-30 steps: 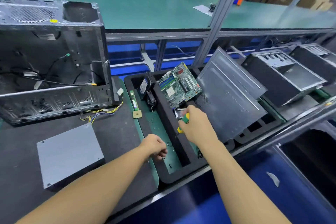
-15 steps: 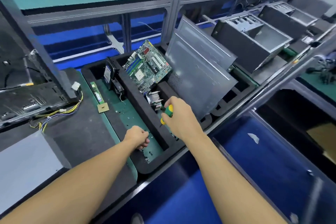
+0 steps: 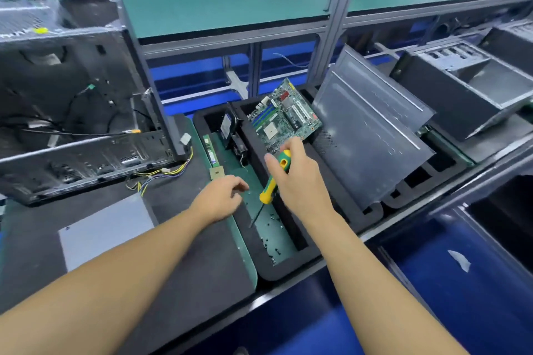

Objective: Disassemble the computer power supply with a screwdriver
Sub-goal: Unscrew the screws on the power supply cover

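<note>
Left of the foam tray (image 3: 288, 271) the grey power supply (image 3: 106, 233) lies flat, untouched. Over that tray the right hand (image 3: 300, 184) grips the screwdriver (image 3: 268, 192); the left hand (image 3: 222, 196) hovers curled, contents unclear. Seat the tip squarely in a supply screw while the left steadies the box

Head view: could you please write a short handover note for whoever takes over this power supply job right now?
Right hand grips the green-and-yellow screwdriver, tip down over the black foam tray.
Left hand hovers loosely curled at the tray's edge, nothing visible in it.
The grey metal power supply box lies on the dark mat, outside the open black computer case.
Done: small loose screws lie in the tray.
Left: the box looks closed; unscrew its cover.
</note>
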Tool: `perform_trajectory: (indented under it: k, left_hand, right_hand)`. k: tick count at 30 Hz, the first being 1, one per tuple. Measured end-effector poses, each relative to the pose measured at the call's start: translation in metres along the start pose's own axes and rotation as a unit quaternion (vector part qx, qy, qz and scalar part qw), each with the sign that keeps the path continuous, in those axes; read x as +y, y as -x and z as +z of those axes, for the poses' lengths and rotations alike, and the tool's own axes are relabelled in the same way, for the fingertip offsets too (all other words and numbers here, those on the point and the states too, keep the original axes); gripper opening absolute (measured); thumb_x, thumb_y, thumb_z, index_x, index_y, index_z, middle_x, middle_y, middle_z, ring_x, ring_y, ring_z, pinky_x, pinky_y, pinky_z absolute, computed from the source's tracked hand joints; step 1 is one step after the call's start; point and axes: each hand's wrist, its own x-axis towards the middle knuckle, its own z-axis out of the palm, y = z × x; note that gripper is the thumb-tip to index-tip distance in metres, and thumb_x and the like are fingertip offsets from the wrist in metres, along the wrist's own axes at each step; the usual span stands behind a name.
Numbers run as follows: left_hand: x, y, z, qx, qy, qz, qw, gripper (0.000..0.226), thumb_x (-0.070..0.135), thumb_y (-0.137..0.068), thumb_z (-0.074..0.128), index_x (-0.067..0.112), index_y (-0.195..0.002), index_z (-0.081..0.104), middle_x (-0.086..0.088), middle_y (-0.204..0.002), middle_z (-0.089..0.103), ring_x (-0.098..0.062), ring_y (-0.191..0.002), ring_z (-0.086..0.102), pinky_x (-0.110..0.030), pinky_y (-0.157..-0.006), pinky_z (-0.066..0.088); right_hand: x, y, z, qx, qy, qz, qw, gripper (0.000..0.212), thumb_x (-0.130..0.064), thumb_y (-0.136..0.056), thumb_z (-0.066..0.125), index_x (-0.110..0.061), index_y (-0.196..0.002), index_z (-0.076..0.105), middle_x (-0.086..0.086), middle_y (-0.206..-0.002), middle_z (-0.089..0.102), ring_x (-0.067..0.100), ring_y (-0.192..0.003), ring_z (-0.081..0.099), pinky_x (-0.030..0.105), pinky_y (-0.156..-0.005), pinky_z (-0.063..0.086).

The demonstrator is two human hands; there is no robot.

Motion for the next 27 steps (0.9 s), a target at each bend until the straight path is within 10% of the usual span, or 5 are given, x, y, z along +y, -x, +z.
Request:
perform_trajectory:
  k: [7,12,19,27]
  left_hand:
    - [-0.079,0.071,-0.065,0.086,-0.071,-0.031,0.993,0.025,0.029,-0.096,0.053,0.027,-0.118,0.064,0.012,-0.123,0.064,-0.011,-0.118,0.057,-0.032,-0.104,0.04]
    - [-0.14,0.145,-0.103,0.08,-0.133,-0.072,0.985,0.049,0.047,-0.092,0.059,0.032,-0.138,0.052,0.007,-0.154,0.036,-0.017,-0.142,0.032,-0.042,-0.114,0.029]
    - [-0.205,0.231,-0.128,-0.112,-0.206,-0.131,0.963,0.114,0.084,-0.063,0.064,0.046,-0.154,0.006,0.01,-0.162,-0.02,-0.02,-0.151,-0.011,-0.044,-0.123,0.01]
    - [-0.22,0.228,-0.099,-0.036,-0.255,-0.075,0.963,0.111,0.08,-0.073,0.058,0.035,-0.157,0.003,-0.005,-0.163,-0.02,-0.022,-0.15,-0.019,-0.039,-0.123,0.002]
  right_hand:
    - [-0.073,-0.009,0.062,-0.072,-0.079,-0.093,0.99,0.027,-0.045,-0.096,0.056,-0.029,-0.091,0.035,-0.006,-0.059,0.042,0.012,-0.052,0.04,0.021,-0.045,0.031]
    - [-0.124,0.001,0.104,-0.144,-0.111,-0.12,0.976,0.026,-0.046,-0.095,0.057,-0.033,-0.093,0.035,-0.001,-0.066,0.053,0.023,-0.051,0.053,0.049,-0.052,0.051]
    - [-0.175,0.025,0.165,-0.286,-0.092,-0.14,0.943,0.026,-0.041,-0.097,0.057,-0.036,-0.091,0.033,0.0,-0.07,0.059,0.016,-0.044,0.055,0.028,-0.037,0.045]
    - [-0.188,0.057,0.204,-0.346,-0.01,-0.141,0.928,0.023,-0.043,-0.097,0.054,-0.033,-0.095,0.034,0.0,-0.077,0.062,0.021,-0.048,0.06,0.019,-0.041,0.04]
